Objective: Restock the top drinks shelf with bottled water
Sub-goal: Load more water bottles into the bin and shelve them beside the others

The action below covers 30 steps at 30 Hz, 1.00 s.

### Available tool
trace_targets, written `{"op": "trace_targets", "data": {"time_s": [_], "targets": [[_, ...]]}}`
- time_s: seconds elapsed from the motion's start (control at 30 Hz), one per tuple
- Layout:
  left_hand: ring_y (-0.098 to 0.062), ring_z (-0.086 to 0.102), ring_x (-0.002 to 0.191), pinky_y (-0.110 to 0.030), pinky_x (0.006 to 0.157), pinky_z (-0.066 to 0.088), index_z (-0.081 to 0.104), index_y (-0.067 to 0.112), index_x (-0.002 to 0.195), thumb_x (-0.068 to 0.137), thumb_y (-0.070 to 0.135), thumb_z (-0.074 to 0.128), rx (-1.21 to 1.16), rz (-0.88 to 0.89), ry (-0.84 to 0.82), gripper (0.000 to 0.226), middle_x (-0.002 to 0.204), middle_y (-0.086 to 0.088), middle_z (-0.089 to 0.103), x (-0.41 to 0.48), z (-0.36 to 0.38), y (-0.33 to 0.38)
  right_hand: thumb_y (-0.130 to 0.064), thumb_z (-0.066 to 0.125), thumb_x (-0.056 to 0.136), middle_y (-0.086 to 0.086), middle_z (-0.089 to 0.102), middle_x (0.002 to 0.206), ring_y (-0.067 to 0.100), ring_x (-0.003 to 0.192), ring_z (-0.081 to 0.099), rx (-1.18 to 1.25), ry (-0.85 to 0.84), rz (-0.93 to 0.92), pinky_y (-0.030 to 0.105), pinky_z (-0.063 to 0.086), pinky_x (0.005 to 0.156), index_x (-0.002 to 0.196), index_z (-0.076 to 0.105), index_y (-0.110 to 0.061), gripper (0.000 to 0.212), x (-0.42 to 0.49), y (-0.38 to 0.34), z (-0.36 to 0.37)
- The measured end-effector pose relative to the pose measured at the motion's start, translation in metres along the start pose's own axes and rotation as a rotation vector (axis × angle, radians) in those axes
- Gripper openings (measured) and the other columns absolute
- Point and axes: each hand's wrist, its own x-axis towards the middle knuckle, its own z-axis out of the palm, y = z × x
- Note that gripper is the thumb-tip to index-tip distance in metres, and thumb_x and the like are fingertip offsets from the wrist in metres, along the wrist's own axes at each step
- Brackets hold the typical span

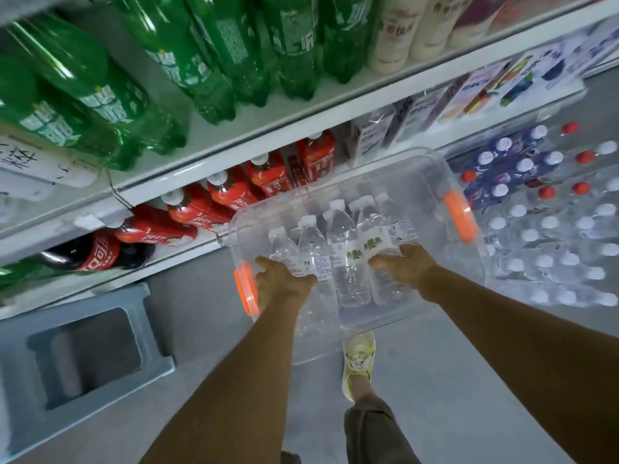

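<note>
Stool: a grey plastic stool (83, 356) stands on the floor at the left, below the shelves.
Shelves: green bottles (100, 95) fill the upper shelf in view, and red bottles (234, 189) lie in a row on the shelf below. I see no water on these shelves.
Left hand: the left hand (281, 283) grips the near rim of the bin (418, 175), just beside an orange handle (246, 289), with the fingers curled over the edge.
Water bottles: several clear water bottles (341, 242) with white caps stand close together inside the bin. They look full and still sealed.
Right hand: the right hand (405, 266) holds the same near rim, fingers curled over it toward the bottles. I cannot tell if it touches them.
Bin: it is transparent and is carried in the air in front of the shelves, above the floor.
Floor stock: more packs of water (552, 236) lie on the floor at the right.
Progress: I judge the task is at the beginning; every bottle in view is still to be placed.
</note>
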Motion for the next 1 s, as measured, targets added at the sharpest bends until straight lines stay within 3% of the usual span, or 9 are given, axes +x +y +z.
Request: {"op": "trace_targets", "data": {"time_s": [0.13,0.27,0.43,0.5,0.6,0.67,0.73,0.9,1.0], "targets": [[-0.033,0.051,0.129,-0.037,0.107,0.043,0.009,0.009,0.156,0.081,0.043,0.074,-0.128,0.065,-0.063,0.106,0.148,-0.014,0.044,-0.023,-0.024,-0.011,-0.037,0.083,0.062,0.005,0.073,0.094,0.017,0.076,0.068,0.051,-0.103,0.01,0.025,0.049,0.06,0.103,0.07,-0.013,0.05,-0.041,-0.003,0.0],[-0.025,0.069,0.101,-0.043,0.092,0.056,0.048,0.017,0.136,0.058,0.039,0.086,-0.469,0.098,-0.155,0.089,0.118,-0.006,0.068,-0.053,-0.061,-0.031,-0.049,0.09,0.047,0.0,0.073,0.103,0.017,0.094,0.069,0.09,-0.176,-0.036,0.04,0.053,0.094,0.123,0.062,-0.023,0.084,-0.087,-0.024,0.01],[-0.022,0.072,0.092,-0.039,0.085,0.058,0.066,0.023,0.108,0.081,0.018,0.075,-0.848,0.177,-0.293,0.03,0.1,-0.003,0.075,-0.098,-0.117,-0.069,-0.055,0.092,0.044,0.0,0.072,0.116,0.021,0.105,0.069,0.144,-0.276,-0.139,0.047,0.048,0.104,0.136,0.054,-0.022,0.105,-0.149,-0.055,0.041],[-0.026,0.071,0.097,-0.043,0.095,0.053,0.069,0.018,0.113,0.076,0.019,0.076,-0.966,0.202,-0.32,0.038,0.104,-0.009,0.075,-0.11,-0.139,-0.086,-0.055,0.092,0.047,-0.001,0.069,0.122,0.02,0.106,0.069,0.155,-0.289,-0.175,0.045,0.05,0.099,0.141,0.048,-0.026,0.108,-0.18,-0.068,0.057],[-0.034,0.069,0.099,-0.05,0.099,0.049,0.067,0.008,0.116,0.076,0.015,0.071,-1.113,0.261,-0.377,0.041,0.11,-0.018,0.072,-0.126,-0.178,-0.115,-0.035,0.08,0.077,-0.009,0.06,0.126,0.015,0.115,0.06,0.157,-0.307,-0.261,0.033,0.044,0.09,0.142,0.043,-0.027,0.076,-0.253,-0.097,0.085],[-0.042,0.063,0.111,-0.055,0.099,0.049,0.058,0.003,0.128,0.062,0.026,0.077,-1.16,0.285,-0.428,0.073,0.127,-0.027,0.062,-0.143,-0.208,-0.131,-0.037,0.079,0.078,-0.014,0.045,0.133,0.018,0.126,0.049,0.133,-0.329,-0.335,0.041,0.036,0.103,0.142,0.035,-0.034,0.078,-0.293,-0.109,0.105],[-0.046,0.061,0.114,-0.057,0.095,0.051,0.057,0.003,0.132,0.049,0.032,0.088,-1.235,0.337,-0.473,0.093,0.129,-0.03,0.06,-0.158,-0.238,-0.151,-0.035,0.08,0.079,-0.016,0.055,0.118,0.005,0.105,0.057,0.122,-0.318,-0.448,0.032,0.036,0.102,0.127,0.04,-0.027,0.063,-0.339,-0.125,0.126],[-0.042,0.054,0.126,-0.062,0.104,0.043,0.054,0.015,0.135,0.062,0.046,0.092,-1.232,0.481,-0.345,0.088,0.136,-0.02,0.058,-0.202,-0.322,-0.206,-0.032,0.088,0.07,-0.006,0.065,0.114,0.006,0.093,0.067,0.06,-0.193,-0.753,0.021,0.056,0.068,0.123,0.048,-0.023,0.067,-0.438,-0.164,0.188],[-0.03,0.06,0.121,-0.05,0.099,0.051,0.052,0.016,0.134,0.068,0.047,0.087,-1.251,0.554,-0.257,0.08,0.133,-0.014,0.062,-0.229,-0.37,-0.235,-0.035,0.081,0.078,-0.003,0.064,0.116,0.011,0.098,0.068,0.06,-0.162,-0.882,0.029,0.058,0.068,0.12,0.046,-0.021,0.056,-0.489,-0.187,0.217]]}}
